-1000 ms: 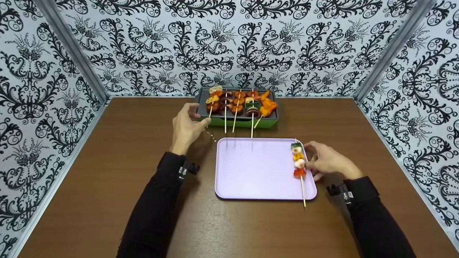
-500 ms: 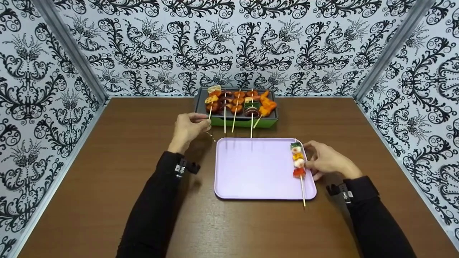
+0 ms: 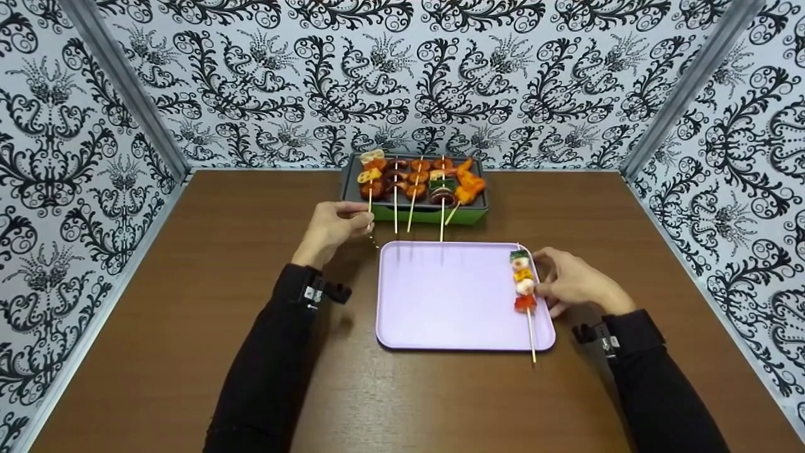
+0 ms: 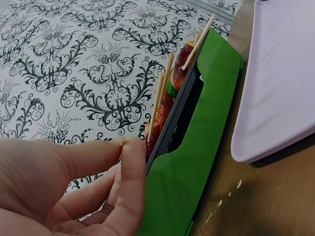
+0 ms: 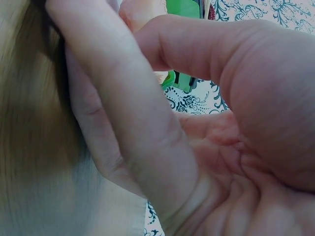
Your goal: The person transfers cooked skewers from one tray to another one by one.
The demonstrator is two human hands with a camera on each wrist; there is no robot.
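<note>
At the front left of the green toy grill (image 3: 462, 218), my left hand (image 3: 331, 228) pinches the bare stick end of a skewer (image 3: 371, 189) between thumb and fingers. The skewer's food, brown with yellow and pale pieces, is over the grill's dark top. In the left wrist view, the tip of the stick just shows between the thumb and fingers (image 4: 132, 182). My right hand (image 3: 575, 283) grips the right edge of a lilac tray (image 3: 453, 302), thumb at the rim. Beside that thumb lies a vegetable skewer (image 3: 524, 286), its stick reaching over the tray's front edge.
Several other skewers, among them sausage slices (image 3: 416, 179) and an orange piece (image 3: 470, 187), lie on the grill, their sticks sticking out toward the tray. The brown table (image 3: 239, 251) ends at patterned walls (image 3: 402, 75) behind and at both sides.
My left hand has come down beside the grill and closed its thumb and fingers on the leftmost skewer's stick, and the skewer has shifted slightly. My right hand and the tray have stayed put.
</note>
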